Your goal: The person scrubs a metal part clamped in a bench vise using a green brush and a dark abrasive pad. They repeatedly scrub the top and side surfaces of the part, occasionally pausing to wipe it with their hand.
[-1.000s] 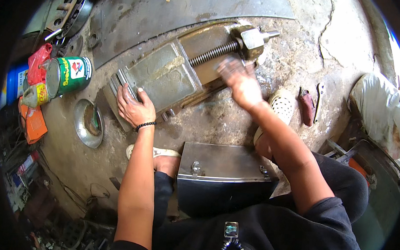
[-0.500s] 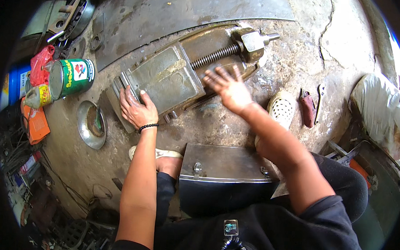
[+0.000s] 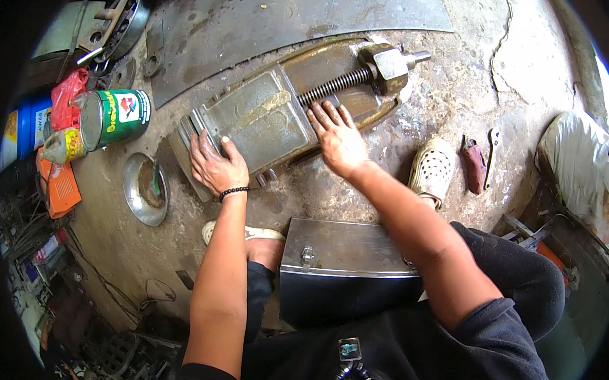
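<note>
A big metal machine vise (image 3: 253,116) lies aslant on the floor in front of me. Its threaded screw (image 3: 333,84) runs to a block with a square-cornered head (image 3: 386,63) at the far right. My left hand (image 3: 217,164) rests on the jaw end at the near left, fingers spread and thumb apart. My right hand (image 3: 337,137) lies flat with fingers stretched out, on the near side of the vise just below the screw, by the edge of the sliding body. Neither hand is wrapped round anything. What lies under the palms is hidden.
Close to me stands a metal box with latches (image 3: 346,249). On the left are a steel bowl (image 3: 135,199), a green can (image 3: 121,117) and an orange box (image 3: 58,187). A wrench (image 3: 492,157) and a dark red pouch (image 3: 474,167) lie at right. A metal sheet (image 3: 257,25) spans the back.
My right hand, lifted and blurred before, has come down onto the vise beside the screw. My left hand stays at the jaw end. The whole view has shifted slightly.
</note>
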`<action>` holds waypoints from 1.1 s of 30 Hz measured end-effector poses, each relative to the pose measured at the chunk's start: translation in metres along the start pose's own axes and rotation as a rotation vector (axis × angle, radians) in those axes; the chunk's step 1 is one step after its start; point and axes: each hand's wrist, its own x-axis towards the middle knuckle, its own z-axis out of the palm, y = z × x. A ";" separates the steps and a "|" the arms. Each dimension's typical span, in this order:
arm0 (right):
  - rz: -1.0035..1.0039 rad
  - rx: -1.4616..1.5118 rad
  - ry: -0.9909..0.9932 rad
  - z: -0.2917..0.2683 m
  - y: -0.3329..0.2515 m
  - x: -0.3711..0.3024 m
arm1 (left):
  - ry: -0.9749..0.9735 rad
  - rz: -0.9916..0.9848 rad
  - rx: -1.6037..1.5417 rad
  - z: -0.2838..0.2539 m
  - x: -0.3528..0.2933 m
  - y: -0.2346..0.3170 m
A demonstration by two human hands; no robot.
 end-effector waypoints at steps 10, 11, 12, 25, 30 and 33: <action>-0.113 -0.164 0.056 -0.001 0.018 0.004 | 0.019 0.026 -0.020 -0.001 0.002 0.000; -0.128 -0.124 0.072 0.001 0.024 0.003 | 0.020 0.030 -0.022 -0.002 0.000 0.000; 0.013 -0.116 0.138 0.003 0.031 0.002 | 0.018 0.025 -0.028 -0.001 0.002 -0.001; -0.012 -0.163 0.163 0.005 0.014 0.006 | 0.042 0.002 -0.071 0.002 -0.001 -0.006; 0.144 0.025 0.213 -0.001 0.026 -0.001 | 0.040 0.001 -0.074 0.003 -0.002 -0.006; 0.189 -0.211 0.253 0.012 0.016 0.003 | 0.062 0.022 -0.047 0.002 -0.001 -0.005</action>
